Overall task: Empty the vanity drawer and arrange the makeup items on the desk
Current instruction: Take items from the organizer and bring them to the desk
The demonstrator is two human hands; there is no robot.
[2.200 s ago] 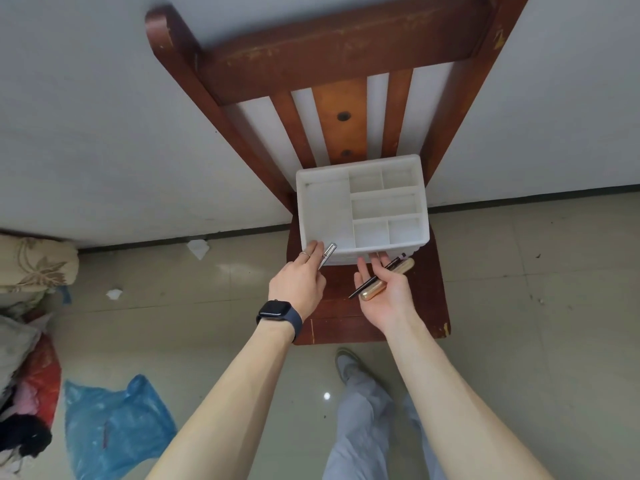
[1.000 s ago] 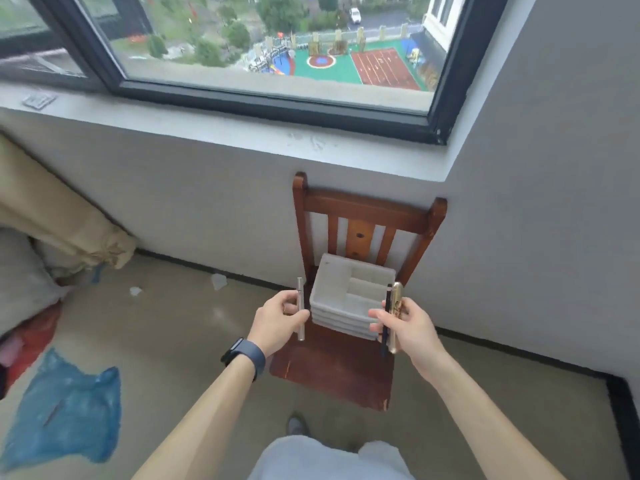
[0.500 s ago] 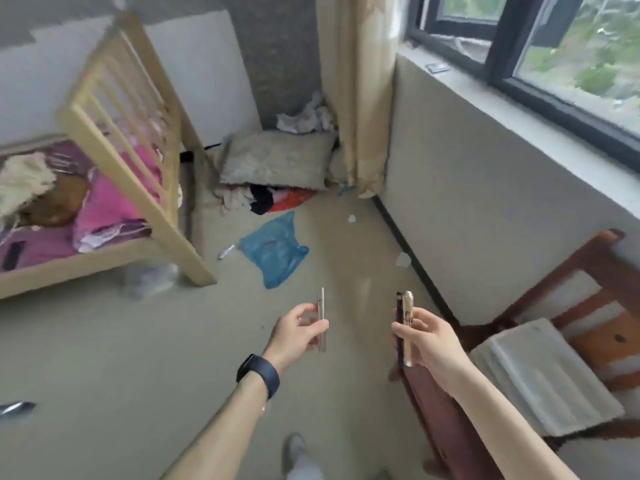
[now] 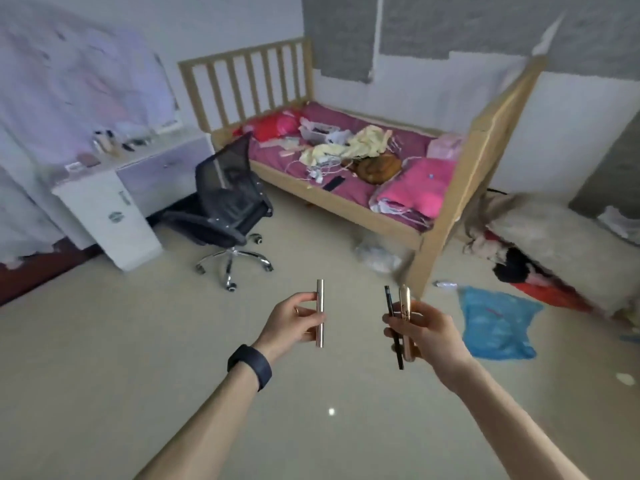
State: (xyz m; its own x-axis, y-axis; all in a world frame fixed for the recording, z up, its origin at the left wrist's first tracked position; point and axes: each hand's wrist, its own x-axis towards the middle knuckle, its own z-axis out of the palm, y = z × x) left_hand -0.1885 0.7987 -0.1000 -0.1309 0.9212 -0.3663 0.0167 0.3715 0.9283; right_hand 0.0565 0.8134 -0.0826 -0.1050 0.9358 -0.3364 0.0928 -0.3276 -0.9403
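You've got your left hand (image 4: pixel 294 322) curled round one silver tube (image 4: pixel 320 313), held upright between thumb and fingers. Your right hand (image 4: pixel 426 327) pinches two things side by side and touching: a thin black pencil (image 4: pixel 393 327) and a gold tube (image 4: pixel 406 327), both upright-ish, with their lower ends leaning slightly right. That's three makeup items total, none of them on the desk (image 4: pixel 156 174) yet.

The desk sits well ahead and to the left of your left hand, against the wall. There's a cluster of small things on its top, too blurred to count. One black chair (image 4: pixel 225 206) stands just beside the desk's right end, between it and the bed (image 4: pixel 450 202).

Room to move: bare floor (image 4: pixel 138 341) runs from under your left hand all the way to the desk's front edge. Ahead of your right hand, the bed's corner post comes down close, with a clear bag (image 4: pixel 377 254) at its foot. To the right of that hand there's one blue bag (image 4: pixel 495 327) flat on the floor, and a heap of bedding (image 4: pixel 554 244) further out.
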